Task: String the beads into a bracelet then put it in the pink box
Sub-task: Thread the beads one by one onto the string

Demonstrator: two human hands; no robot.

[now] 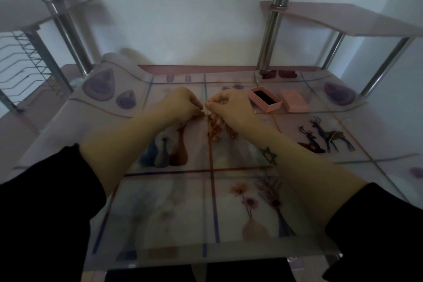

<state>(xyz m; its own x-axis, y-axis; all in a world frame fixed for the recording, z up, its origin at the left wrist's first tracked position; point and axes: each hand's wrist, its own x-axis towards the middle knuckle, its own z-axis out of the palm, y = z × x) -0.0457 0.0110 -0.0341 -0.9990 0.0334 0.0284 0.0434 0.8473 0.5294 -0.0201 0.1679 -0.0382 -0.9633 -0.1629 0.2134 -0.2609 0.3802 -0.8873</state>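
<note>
**Two hands working orange beads beside an open pink box**

Head-camera view, looking down on a glass table (229,256) laid over a printed cloth of vases, flowers and deer. Dim light, slightly blurred.

At the middle of the table, two bare hands close together, fingertips almost meeting, forearms reaching in from black sleeves (45,201). Left hand (183,104) curled, thumb and fingers pinching small orange beads (214,131) at their tips. Right hand (231,107) curled the same way, pinching at nearly the same spot, with a short run of beads hanging from under the palm down toward the glass. Thread too fine to make out, so no telling which fingers have it. Dark star mark (269,155) on the right forearm, near the wrist.

Beads all at or just under the two hands, near the table's centre, left of the box.

Just right of the right hand, a small rectangular pink box (273,107), open, standing flat on the glass, lined in black, with only that lining showing inside. Just beside it, further right, a pink lid (294,103) lying flat, apart from both hands.

Further back, chrome poles (272,36) rising from the rear of the table and carrying pale shelves (343,20). At far left, a wire rack (25,62). Behind everything, a plain white wall.
</note>
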